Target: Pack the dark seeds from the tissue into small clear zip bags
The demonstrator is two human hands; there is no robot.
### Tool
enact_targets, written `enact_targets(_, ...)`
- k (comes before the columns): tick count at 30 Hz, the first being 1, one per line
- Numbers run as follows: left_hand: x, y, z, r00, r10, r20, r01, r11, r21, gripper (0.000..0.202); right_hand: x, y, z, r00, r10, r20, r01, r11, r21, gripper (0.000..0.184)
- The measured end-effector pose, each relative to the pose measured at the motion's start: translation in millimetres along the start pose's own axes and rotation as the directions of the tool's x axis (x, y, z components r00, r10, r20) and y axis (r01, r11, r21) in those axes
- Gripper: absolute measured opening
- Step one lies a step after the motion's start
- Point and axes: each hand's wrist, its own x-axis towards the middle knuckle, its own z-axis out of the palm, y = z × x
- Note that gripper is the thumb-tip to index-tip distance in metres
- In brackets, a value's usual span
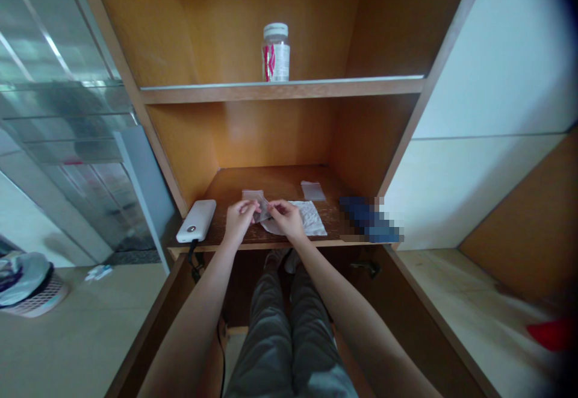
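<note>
Over the front of the lower shelf, my left hand [239, 220] and my right hand [286, 220] are close together, fingers pinched. Between them they hold a small clear plastic bag [262, 214]; its contents, if any, are too small to make out. Just behind my left fingers lies what looks like another small clear bag [251, 194]. A crumpled white sheet [315, 220] lies flat under and beside my right hand, which hides part of it. Further back to the right is a small clear zip bag [313, 191], lying flat.
A white power bank [197, 220] with a black cable stands at the shelf's left end. At the right end lies a dark blue, partly blurred object [368, 217]. A white-capped bottle [276, 55] stands on the upper shelf [343, 88]. A waste basket [34, 292] is at far left.
</note>
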Motion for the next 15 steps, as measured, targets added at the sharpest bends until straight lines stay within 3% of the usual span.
enact_targets(10, -8, -17, -9.8, 0.989, -0.074, 0.129, 0.075, 0.997, -0.005, 0.027, -2, -16, -3, 0.97, -0.149, 0.191, 0.176, 0.975, -0.134, 0.013)
enact_targets(15, -6, -22, -8.9, 0.988, -0.108, 0.113, 0.11, 0.994, -0.015, 0.023, -1, -15, -3, 0.957, -0.168, 0.236, 0.2, 0.973, -0.117, 0.016)
